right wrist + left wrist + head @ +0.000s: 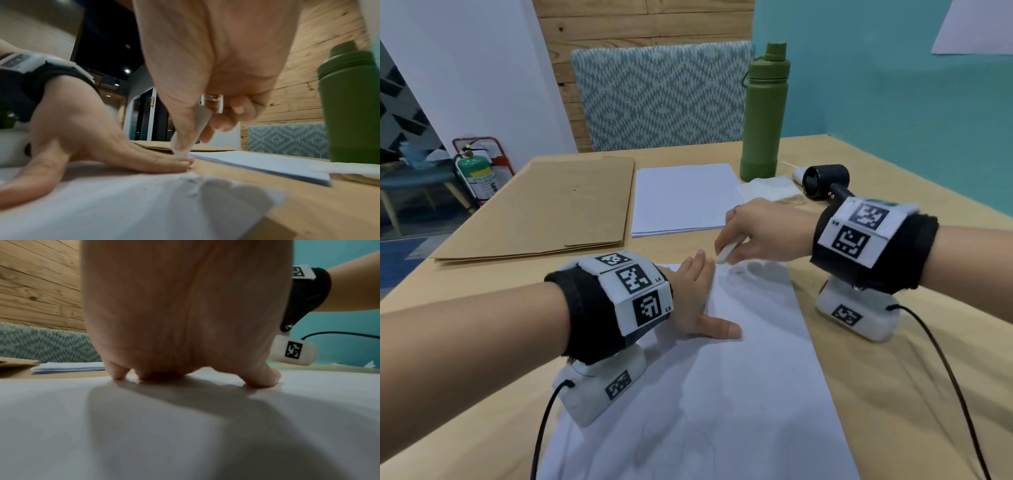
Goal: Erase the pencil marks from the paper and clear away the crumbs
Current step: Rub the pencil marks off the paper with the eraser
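Note:
A white sheet of paper (739, 359) lies on the wooden table in front of me, with faint pencil marks (738, 272) near its far edge. My left hand (695, 301) presses flat on the sheet's far left part, fingers straight and thumb spread. My right hand (753, 236) pinches a white eraser (726, 254) between thumb and fingers, held just above the sheet's far edge. In the right wrist view the eraser (193, 134) points down beside the left hand's fingertips (185, 164), and small grey crumbs (191, 183) lie on the paper (123, 203).
A stack of white sheets (681, 198) and a brown folder (544, 205) lie further back. A green bottle (765, 113) stands at the back right, with a folded cloth (767, 188) and a black handled tool (825, 181) near it.

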`<state>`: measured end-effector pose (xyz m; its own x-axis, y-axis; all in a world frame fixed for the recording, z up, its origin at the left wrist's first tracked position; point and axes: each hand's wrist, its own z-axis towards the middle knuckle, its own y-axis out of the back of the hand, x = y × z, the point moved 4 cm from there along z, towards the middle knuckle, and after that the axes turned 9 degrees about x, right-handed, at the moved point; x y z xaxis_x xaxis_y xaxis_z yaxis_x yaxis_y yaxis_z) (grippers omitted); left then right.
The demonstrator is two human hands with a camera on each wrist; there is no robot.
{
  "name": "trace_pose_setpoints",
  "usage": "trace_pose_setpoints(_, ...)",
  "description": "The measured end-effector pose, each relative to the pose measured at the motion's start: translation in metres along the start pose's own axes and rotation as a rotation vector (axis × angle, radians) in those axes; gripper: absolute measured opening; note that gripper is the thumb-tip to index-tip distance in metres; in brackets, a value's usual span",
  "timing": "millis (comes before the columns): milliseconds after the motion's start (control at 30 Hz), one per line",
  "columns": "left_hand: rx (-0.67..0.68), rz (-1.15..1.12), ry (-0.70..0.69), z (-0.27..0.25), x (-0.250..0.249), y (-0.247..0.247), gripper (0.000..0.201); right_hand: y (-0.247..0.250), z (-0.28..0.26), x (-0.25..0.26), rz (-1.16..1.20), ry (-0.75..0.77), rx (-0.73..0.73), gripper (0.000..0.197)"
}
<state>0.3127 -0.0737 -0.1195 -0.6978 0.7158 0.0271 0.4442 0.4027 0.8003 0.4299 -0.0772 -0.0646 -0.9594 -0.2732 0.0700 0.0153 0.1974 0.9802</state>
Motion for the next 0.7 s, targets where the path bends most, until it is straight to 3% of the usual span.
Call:
trace_pose_setpoints(133,0.017,0.004,0.069,0.001,0.004,-0.001,0.114,-0.014,-0.004,0.008,-0.252,0.13,0.15,0.025)
trace_pose_setpoints(233,0.011,0.001,0.084,0.001,0.004,-0.001,0.115,-0.009,-0.007,-0.002,-0.402,0.115,0.305,0.025)
trace_pose_setpoints(400,0.026,0.016,0.094,-0.001,0.003,0.0,0.114,-0.008,0.004,0.007,-0.357,0.092,0.096,0.024)
trace_pose_setpoints(600,0.013,0.015,0.1,-0.004,0.001,0.001,0.113,-0.007,0.0,-0.002,-0.404,0.062,0.326,0.024)
trace_pose_setpoints(700,0.012,0.025,0.1,-0.003,0.002,0.001,0.113,-0.004,0.007,0.008,-0.398,0.093,0.166,0.023)
